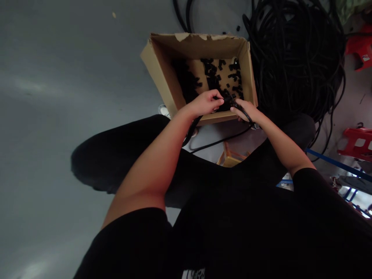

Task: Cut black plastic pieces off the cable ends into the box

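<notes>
An open cardboard box [162,73] stands on the floor in front of me, with many short black pieces [211,73] lying inside. Above its near edge, my left hand [207,103] pinches a black hose [227,99] between thumb and fingers. Just to the right, my right hand [245,110] is closed around dark-handled scissors [243,109], whose blades meet the hose near its end. Part of the hose hangs below my left wrist. The exact position of the blades is hard to make out against the dark pieces.
A large heap of coiled black hose [296,58] lies right of the box. Red stools [356,141] stand at the far right, near a blue bar [338,164]. A wooden object [231,157] is on the floor between my legs.
</notes>
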Tool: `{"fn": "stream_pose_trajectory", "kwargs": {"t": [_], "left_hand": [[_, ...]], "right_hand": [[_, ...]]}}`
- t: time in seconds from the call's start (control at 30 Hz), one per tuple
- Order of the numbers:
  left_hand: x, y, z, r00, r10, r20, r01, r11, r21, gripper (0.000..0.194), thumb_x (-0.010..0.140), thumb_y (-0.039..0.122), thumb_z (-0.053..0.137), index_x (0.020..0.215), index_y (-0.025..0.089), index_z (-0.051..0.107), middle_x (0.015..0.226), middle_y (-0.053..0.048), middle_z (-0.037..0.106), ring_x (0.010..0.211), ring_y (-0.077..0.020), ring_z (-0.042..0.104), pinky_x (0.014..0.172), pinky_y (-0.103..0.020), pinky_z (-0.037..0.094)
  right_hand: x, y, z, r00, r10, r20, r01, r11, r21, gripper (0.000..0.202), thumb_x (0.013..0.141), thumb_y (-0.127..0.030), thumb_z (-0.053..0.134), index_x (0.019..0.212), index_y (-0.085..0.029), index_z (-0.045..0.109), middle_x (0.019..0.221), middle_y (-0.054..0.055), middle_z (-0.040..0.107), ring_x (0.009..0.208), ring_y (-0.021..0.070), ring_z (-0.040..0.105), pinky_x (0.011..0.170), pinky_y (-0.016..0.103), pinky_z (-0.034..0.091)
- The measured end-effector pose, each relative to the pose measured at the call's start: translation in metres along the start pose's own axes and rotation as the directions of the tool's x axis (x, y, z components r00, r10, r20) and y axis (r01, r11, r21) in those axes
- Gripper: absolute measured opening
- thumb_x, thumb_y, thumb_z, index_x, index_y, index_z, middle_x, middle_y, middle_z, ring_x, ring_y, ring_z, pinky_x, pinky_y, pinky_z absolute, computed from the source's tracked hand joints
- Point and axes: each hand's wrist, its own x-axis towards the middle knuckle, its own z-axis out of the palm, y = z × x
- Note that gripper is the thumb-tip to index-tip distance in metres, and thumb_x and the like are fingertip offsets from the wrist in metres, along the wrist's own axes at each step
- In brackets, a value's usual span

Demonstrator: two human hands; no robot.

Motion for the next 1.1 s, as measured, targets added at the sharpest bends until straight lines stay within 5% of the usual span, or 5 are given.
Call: {"fn": "stream_pose_trajectory", "kwargs": {"t": [0.2,0.4,0.67,0.93,1.1], "left_hand": [[-0.003,0.013,-0.001,0.995,-0.032,-0.094,0.032,0.999,0.005,0.021,0.11,0.017,0.077,0.104,0.024,0.058,0.067,0.01,0.052,0.048,-0.0085,0.039,0.054,-0.017,0.028],[-0.005,0.015,0.001,0.993,-0.101,-0.068,0.099,0.995,-0.032,0.024,0.111,0.015,0.076,0.101,0.025,0.056,0.066,0.01,0.046,0.047,-0.008,0.036,0.053,-0.017,0.024],[-0.009,0.016,-0.005,0.976,-0.207,0.072,0.213,0.973,-0.092,0.025,0.12,0.023,0.076,0.102,0.024,0.059,0.064,0.011,0.041,0.042,-0.0058,0.033,0.049,-0.016,0.02],[-0.007,0.014,-0.016,0.992,-0.128,0.007,0.128,0.99,-0.064,0.022,0.116,0.028,0.077,0.098,0.023,0.064,0.065,0.008,0.044,0.044,-0.0089,0.035,0.047,-0.019,0.025],[-0.009,0.012,-0.013,0.984,-0.175,0.042,0.177,0.983,-0.041,0.019,0.113,0.029,0.079,0.097,0.022,0.071,0.062,0.008,0.041,0.044,-0.0097,0.033,0.049,-0.022,0.02]], "right_hand": [[-0.003,-0.013,-0.001,0.995,-0.022,-0.094,0.024,0.999,0.023,0.066,0.113,-0.093,0.069,0.106,-0.029,0.053,0.08,0.0,0.062,0.079,0.0249,0.071,0.073,0.038,0.06],[0.001,-0.01,0.002,0.999,0.031,-0.015,-0.028,0.985,0.173,0.062,0.109,-0.085,0.079,0.108,-0.029,0.052,0.078,-0.004,0.061,0.06,0.0171,0.061,0.056,0.032,0.051],[0.006,-0.005,0.002,0.997,-0.032,-0.064,0.033,0.999,0.006,0.043,0.111,-0.06,0.081,0.105,-0.028,0.054,0.089,0.0,0.063,0.083,0.0218,0.068,0.084,0.039,0.063],[-0.004,-0.026,-0.004,0.995,-0.047,-0.092,0.042,0.997,-0.057,0.058,0.111,-0.078,0.077,0.096,-0.028,0.051,0.087,0.001,0.057,0.092,0.0241,0.062,0.09,0.04,0.06],[-0.002,-0.026,-0.002,0.999,-0.042,-0.034,0.04,0.998,-0.04,0.059,0.107,-0.08,0.079,0.099,-0.029,0.051,0.086,0.0,0.057,0.088,0.0238,0.06,0.088,0.041,0.061]]}}
